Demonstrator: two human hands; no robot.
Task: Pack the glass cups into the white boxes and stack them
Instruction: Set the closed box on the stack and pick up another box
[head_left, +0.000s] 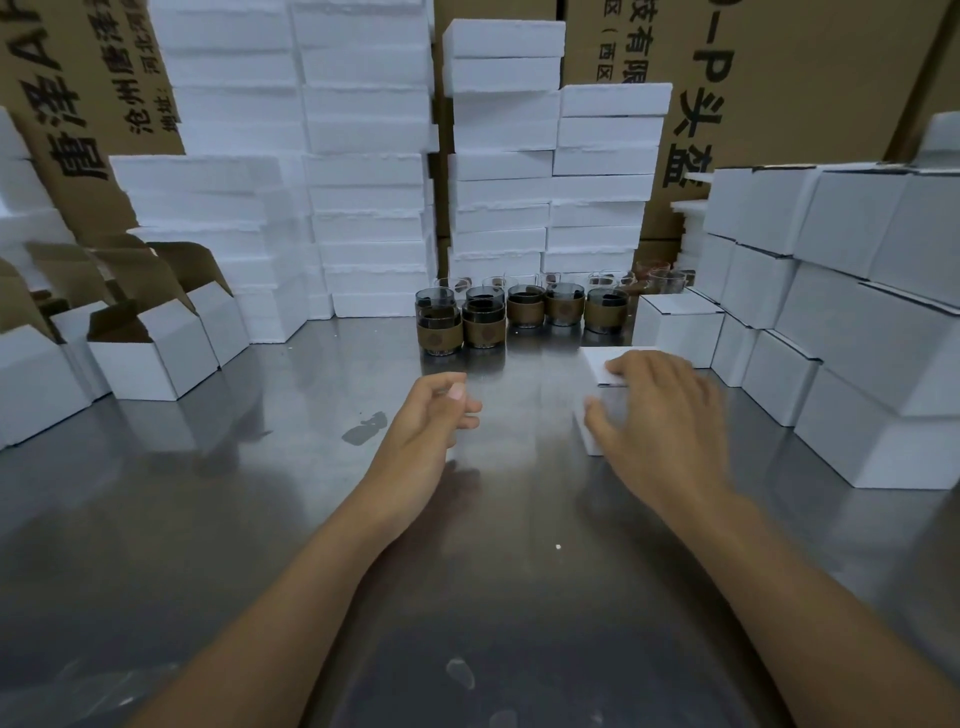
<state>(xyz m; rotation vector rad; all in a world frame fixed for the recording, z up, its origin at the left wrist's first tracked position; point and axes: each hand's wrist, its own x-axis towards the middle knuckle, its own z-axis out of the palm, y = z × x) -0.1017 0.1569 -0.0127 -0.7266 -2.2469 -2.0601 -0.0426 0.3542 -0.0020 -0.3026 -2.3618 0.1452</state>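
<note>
A closed white box (596, 365) lies on the steel table (234, 519) right of centre. My right hand (670, 415) covers most of it, fingers over the top and thumb on its left side; the hand is motion-blurred. My left hand (426, 421) hovers just left of centre with loosely curled fingers and holds nothing. Several dark glass cups with brown sleeves (488, 317) stand in rows at the back of the table, beyond both hands. Clear glasses (602, 280) stand behind them.
Closed white boxes are stacked in steps on the right (857, 332), and one more closed box (675, 322) stands behind my right hand. Open white boxes with raised flaps (156, 348) line the left. White foam stacks (363, 182) and cardboard cartons (779, 78) fill the back.
</note>
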